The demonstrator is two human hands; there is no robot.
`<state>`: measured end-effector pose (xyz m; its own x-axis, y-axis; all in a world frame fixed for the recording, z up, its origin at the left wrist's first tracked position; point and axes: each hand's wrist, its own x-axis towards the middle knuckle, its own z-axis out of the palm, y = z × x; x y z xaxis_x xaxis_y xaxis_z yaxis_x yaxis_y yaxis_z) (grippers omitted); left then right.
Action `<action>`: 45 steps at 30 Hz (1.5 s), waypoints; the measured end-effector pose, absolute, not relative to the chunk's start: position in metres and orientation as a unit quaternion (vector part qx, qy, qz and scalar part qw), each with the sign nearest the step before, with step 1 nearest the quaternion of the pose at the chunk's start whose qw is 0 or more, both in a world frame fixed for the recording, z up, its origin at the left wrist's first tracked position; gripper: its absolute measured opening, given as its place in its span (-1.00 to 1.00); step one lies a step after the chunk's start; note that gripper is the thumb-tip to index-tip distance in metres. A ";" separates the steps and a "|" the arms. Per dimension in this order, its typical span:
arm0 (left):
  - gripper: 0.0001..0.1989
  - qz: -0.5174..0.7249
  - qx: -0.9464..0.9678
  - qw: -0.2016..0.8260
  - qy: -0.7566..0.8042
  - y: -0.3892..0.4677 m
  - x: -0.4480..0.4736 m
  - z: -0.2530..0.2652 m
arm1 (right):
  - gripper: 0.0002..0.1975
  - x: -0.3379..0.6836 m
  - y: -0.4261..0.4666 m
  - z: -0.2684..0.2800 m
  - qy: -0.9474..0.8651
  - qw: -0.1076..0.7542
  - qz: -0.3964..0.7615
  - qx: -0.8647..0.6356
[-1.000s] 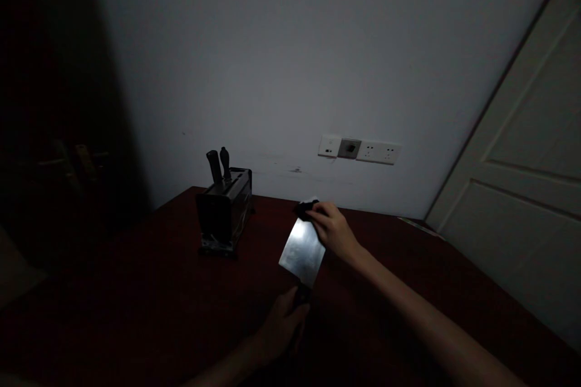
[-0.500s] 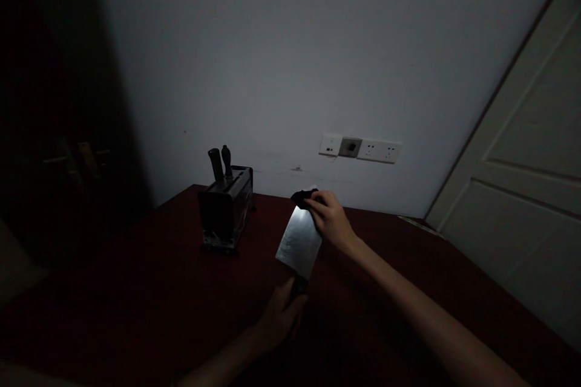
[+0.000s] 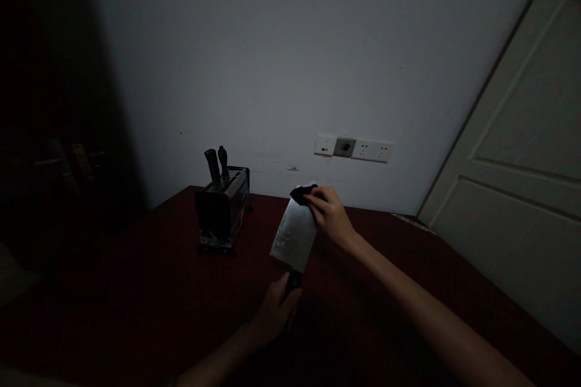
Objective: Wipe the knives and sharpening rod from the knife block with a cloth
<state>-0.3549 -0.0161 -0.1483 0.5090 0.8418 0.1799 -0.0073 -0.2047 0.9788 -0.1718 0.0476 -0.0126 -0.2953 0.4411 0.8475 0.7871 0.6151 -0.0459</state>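
Note:
My left hand (image 3: 275, 308) is wrapped round the black handle of a cleaver (image 3: 294, 234), whose broad metal blade points up and away from me above the table. My right hand (image 3: 331, 214) pinches a dark cloth (image 3: 303, 195) between thumb and fingers. The cloth lies against the blade near its far end and covers part of it. To the left stands a knife block (image 3: 224, 205) with two dark handles rising from its top.
A dark red table (image 3: 172, 290) lies under the hands and reaches back to a pale wall (image 3: 254, 60). Sockets (image 3: 354, 148) sit low on the wall. A white panelled door (image 3: 508, 205) is on the right. The left side is very dark.
The view has shifted slightly. The bright glare on the blade has faded, and a little more of its far end shows beyond the cloth. Both hands keep their holds.

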 end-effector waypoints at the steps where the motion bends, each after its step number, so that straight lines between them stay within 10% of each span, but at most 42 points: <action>1: -0.69 0.388 0.678 0.541 0.310 -0.017 -0.355 -0.148 | -0.71 -0.167 0.051 -0.011 -0.768 0.457 -0.198 -0.403; 11: -0.67 0.373 0.646 0.592 0.303 -0.016 -0.351 -0.154 | -0.67 -0.202 -0.018 -0.087 -0.830 0.398 -0.120 -0.371; 38: -0.69 0.360 0.667 0.581 0.297 -0.023 -0.354 -0.143 | -0.73 -0.152 0.038 -0.010 -0.760 0.453 -0.215 -0.414; 45: -0.67 0.375 0.643 0.596 0.300 -0.019 -0.352 -0.147 | -0.67 -0.192 -0.007 -0.065 -0.808 0.422 -0.144 -0.385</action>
